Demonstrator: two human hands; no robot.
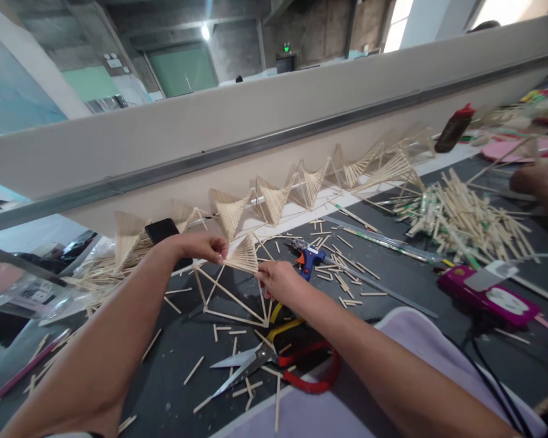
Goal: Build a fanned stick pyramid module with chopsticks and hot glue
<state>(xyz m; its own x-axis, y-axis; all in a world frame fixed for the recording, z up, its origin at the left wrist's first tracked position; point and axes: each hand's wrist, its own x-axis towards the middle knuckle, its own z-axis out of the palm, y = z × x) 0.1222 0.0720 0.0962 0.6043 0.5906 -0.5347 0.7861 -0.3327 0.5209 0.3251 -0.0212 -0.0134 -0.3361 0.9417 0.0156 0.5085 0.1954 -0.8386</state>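
A frame of thin wooden sticks (pixel 244 255) stands on the dark table in front of me, with a fan of closely laid sticks across its top and open triangles below. My left hand (pixel 210 248) pinches the left end of the fan's near edge. At the right end of that edge, the fingers of my right hand (pixel 277 280) are closed on the frame. Large scissors (pixel 267 350) with red and yellow handles lie open below my right hand. Beyond that hand rests a blue glue gun (pixel 311 260).
Several finished-looking stick frames (pixel 274 204) line the back wall. A stick pile (pixel 470 213) and a purple device (pixel 488 295) are on the right, with a phone (pixel 161 230) at left. Another person's hand (pixel 536 182) shows at far right. Cut stick pieces (pixel 344 274) litter the table.
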